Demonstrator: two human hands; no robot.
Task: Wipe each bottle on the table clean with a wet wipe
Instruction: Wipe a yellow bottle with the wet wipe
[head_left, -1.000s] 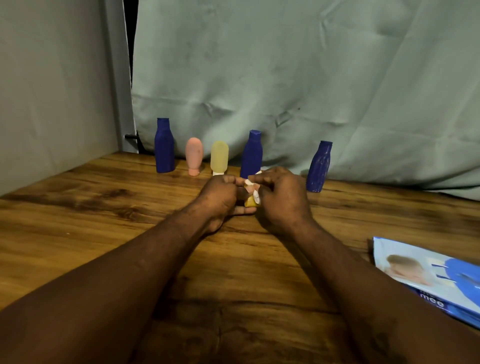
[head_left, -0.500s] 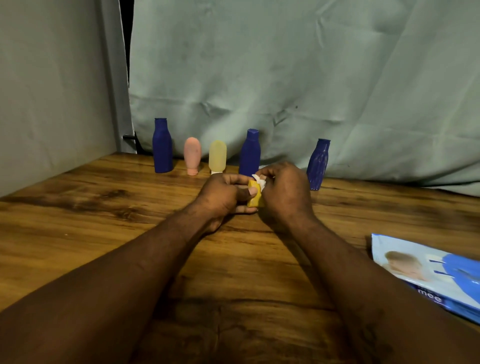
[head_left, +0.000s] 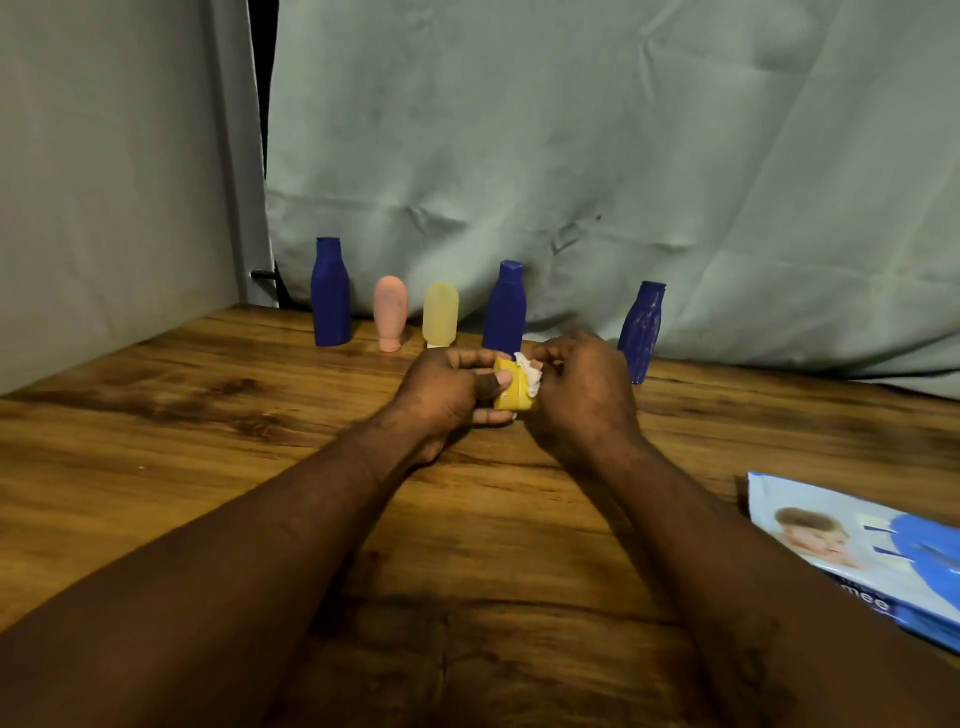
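Grip first: left hand has the small yellow bottle, fingers curled round it from the nine o'clock side and the thumb laid across its near face. Right hand comes in from three o'clock, fingertips bunched and pinching a crumpled white wet wipe against the bottle's upper right edge. So the bottle sits squarely between the two hands, over the middle of the wooden table; whether it touches the wood cannot be told.

Moving outward, a row stands along the far edge. At twelve o'clock, right behind the knuckles, there's a dark blue bottle, its base hidden by the hands. At eleven o'clock a pale yellow tube bottle stands cap-down, with a pink tube bottle just beside it. At ten o'clock stands a taller blue bottle. At one o'clock a ribbed blue bottle stands near the right hand. At four o'clock, well apart, a pack of wipes lies flat, cut off by the frame edge. A pale green cloth hangs behind everything.

The held bottle is bright yellow, opaque and blocky, with one flat face showing; fingers and wipe cover the rest.
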